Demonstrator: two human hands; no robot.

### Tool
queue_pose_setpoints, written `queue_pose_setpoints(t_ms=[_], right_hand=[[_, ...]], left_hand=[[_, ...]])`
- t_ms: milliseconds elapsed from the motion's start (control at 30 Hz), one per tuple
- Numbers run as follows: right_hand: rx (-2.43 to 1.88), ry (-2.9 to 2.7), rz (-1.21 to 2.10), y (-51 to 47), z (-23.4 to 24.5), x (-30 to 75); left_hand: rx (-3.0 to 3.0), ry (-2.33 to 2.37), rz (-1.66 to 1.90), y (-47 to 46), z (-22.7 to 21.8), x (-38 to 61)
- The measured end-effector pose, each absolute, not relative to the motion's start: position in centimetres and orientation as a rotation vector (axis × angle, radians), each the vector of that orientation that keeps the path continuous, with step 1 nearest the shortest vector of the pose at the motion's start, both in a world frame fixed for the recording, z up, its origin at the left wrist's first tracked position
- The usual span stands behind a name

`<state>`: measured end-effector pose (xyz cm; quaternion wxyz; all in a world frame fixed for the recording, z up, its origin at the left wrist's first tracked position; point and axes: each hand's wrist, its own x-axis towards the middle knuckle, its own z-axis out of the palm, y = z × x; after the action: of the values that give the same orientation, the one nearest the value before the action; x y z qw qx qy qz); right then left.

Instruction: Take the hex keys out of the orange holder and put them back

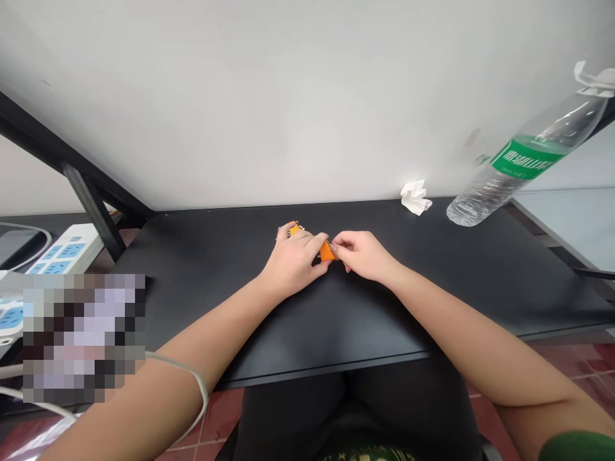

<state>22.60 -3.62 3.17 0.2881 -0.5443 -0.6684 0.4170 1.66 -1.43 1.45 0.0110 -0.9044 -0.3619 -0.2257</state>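
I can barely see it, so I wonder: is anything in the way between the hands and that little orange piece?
Nothing visible is. The left hand and the right hand both touch the orange piece on the black table; the crumpled tissue and the bottle sit apart.

Small orange piece [327,251] pinched between both hands' fingers, low over black table.

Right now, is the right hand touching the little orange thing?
Touching. The head view shows the right hand pinching the orange piece, with no gap between them; the left hand holds it too.
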Motion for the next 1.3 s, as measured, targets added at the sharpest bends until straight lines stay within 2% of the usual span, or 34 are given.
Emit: queue_pose_setpoints(t_ms=[267, 500, 667, 833, 1067, 1200, 1300], right_hand=[[-1.57, -1.874, 0.756, -3.3, 3.1, 22.8], [-1.947, -1.965, 0.722, -1.5, 3.8, 26.8], [-2.027, -2.121, 0.686, -0.9, 3.1, 27.7], [-1.813, -2.252, 0.488, -1.3, 2.8, 27.2], [-1.574, -2.37, 0.562, -2.2, 2.7, 26.0], [-1.432, -2.265, 0.459, -2.3, 2.8, 25.7], [-1.227, -2.184, 0.509, -2.4, 2.6, 25.2]], left_hand=[[-2.794, -1.093, -0.648, -1.2, 1.2, 1.4], [-2.771, -1.256, -0.583, -0.3, 1.2, 0.4], [-2.785, -1.253, -0.606, -0.4, 1.2, 0.3], [-2.786, -1.285, -0.634, -0.1, 1.1, 0.1], [-2.81, -1.346, -0.678, -0.1, 1.0, 0.3], [-2.867, -1.325, -0.708, -0.3, 1.1, 0.6], [-2.897, -1.23, -0.802, -0.7, 1.0, 0.8]])
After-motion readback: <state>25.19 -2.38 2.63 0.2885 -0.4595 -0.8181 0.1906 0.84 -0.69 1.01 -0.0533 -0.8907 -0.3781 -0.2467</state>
